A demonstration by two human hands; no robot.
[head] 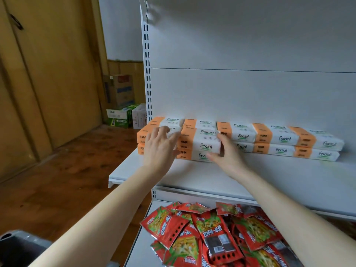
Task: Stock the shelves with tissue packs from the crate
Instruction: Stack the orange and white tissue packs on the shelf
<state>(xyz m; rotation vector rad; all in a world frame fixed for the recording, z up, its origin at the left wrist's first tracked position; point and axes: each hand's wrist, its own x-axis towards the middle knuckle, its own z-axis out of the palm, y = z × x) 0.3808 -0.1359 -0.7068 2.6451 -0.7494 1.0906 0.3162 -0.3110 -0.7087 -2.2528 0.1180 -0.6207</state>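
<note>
Orange/white tissue packs (pixel 200 144), stacked 2 high, shelf (pixel 269 176)

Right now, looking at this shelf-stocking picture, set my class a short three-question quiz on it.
1. True or false: the tissue packs are stacked two high on the white shelf.
2. What lies on the lower shelf? A) red snack packets B) bottles C) cans
3. Which of the two hands, left hand or right hand, touches the pack stack nearer the shelf's left end?

Key: 1 true; 2 A, red snack packets; 3 left hand.
</note>
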